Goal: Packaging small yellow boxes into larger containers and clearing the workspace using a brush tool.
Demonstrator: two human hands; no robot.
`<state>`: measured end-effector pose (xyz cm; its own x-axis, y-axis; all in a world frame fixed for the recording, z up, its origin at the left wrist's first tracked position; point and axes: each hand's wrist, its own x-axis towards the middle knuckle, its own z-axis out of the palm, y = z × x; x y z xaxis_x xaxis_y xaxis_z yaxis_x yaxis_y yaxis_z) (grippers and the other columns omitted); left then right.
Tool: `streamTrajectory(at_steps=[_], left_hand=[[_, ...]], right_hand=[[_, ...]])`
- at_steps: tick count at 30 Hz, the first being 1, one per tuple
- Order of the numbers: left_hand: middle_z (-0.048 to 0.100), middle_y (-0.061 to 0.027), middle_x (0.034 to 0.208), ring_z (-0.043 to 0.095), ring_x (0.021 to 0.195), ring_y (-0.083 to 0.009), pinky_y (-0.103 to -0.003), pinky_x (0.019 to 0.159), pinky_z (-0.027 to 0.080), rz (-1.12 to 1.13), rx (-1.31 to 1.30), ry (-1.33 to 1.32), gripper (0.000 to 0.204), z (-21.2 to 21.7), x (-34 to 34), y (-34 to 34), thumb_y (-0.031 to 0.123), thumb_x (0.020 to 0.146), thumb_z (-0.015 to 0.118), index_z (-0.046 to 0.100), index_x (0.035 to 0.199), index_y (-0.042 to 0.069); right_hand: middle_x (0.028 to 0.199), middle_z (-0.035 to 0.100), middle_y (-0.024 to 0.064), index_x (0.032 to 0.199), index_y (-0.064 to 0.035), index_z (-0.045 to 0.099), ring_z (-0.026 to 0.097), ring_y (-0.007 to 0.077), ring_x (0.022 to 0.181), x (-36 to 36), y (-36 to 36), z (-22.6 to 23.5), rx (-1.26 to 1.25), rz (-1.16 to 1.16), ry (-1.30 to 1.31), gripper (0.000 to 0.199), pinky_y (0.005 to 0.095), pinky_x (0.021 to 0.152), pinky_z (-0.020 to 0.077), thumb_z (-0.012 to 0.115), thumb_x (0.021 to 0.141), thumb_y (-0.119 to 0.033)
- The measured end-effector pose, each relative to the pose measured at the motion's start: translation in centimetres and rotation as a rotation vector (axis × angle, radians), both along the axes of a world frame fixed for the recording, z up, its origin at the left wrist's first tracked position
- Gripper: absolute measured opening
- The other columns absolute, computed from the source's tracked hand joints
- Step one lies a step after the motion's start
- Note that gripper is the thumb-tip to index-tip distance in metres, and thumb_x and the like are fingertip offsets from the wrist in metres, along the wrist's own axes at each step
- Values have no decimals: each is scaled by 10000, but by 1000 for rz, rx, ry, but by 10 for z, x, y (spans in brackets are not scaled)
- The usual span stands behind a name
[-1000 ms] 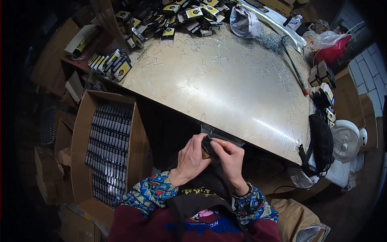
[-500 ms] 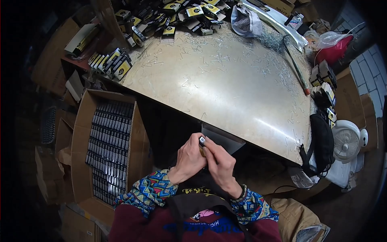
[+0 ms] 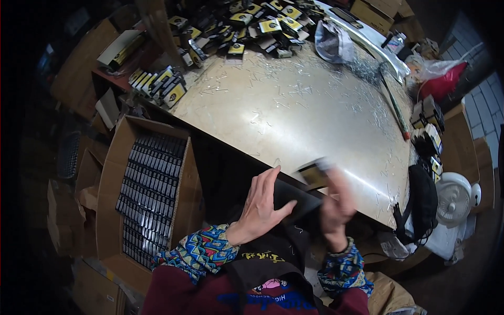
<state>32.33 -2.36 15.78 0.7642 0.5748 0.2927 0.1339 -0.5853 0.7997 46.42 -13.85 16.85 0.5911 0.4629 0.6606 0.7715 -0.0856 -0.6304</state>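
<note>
Left hand [image 3: 261,207]: fingers spread wide, palm resting flat on a dark flat sheet [image 3: 294,202] at the near table edge, approx. in front of the person's chest.

Right hand [image 3: 336,202]: blurred; seems to pinch a small yellow-and-black packet [image 3: 314,173] at the fingertips, raised just above the table [image 3: 304,115] edge, beside the left hand. Grip not fully clear owing to blur.

Table: pale, scratched top, scattered w/ small clippings.

Far side: heap of matching yellow-and-black packets [image 3: 252,21]; a second stack [image 3: 160,84] at the left corner.

Left of the person, below table level: open cardboard box [image 3: 149,194], filled w/ rows of dark packets.

Right side: white fan [image 3: 454,197]; red bag [image 3: 446,81].
</note>
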Motion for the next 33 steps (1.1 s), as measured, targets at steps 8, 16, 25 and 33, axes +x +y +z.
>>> streamTrajectory(at_steps=[8,16,25,33], left_hand=[[589,-207,1089,553,1044,-351,-409,934,414,9,-93,-259,368,-8,48,52,143,890,622,548,1207,-28],[550,-109,1109,474,1121,-311,-442,962,368,429,868,187,413,23,14,249,64,810,595,558,1220,30],[436,-85,1438,362,1353,-273,-449,1140,224,-93,1532,540,503,9,139,400,173,857,522,488,1347,282],[553,-181,1172,518,1154,-324,-394,970,417,-591,1081,225,597,59,184,325,213,600,721,506,1108,-15]], right_hand=[[1153,661,135,1137,-13,665,675,190,914,5,61,-9,24,239,260,290,258,681,543,663,852,41],[1387,503,155,1331,-90,522,330,360,1388,84,190,-29,-507,213,-488,390,546,1115,275,518,977,-254],[1485,404,139,1413,-45,408,245,325,1439,235,164,-20,-997,-48,-383,533,545,1161,166,353,1017,-397],[1550,254,195,1463,-25,317,181,336,1459,240,54,-38,-984,-211,-81,624,506,1174,145,356,1013,-456]])
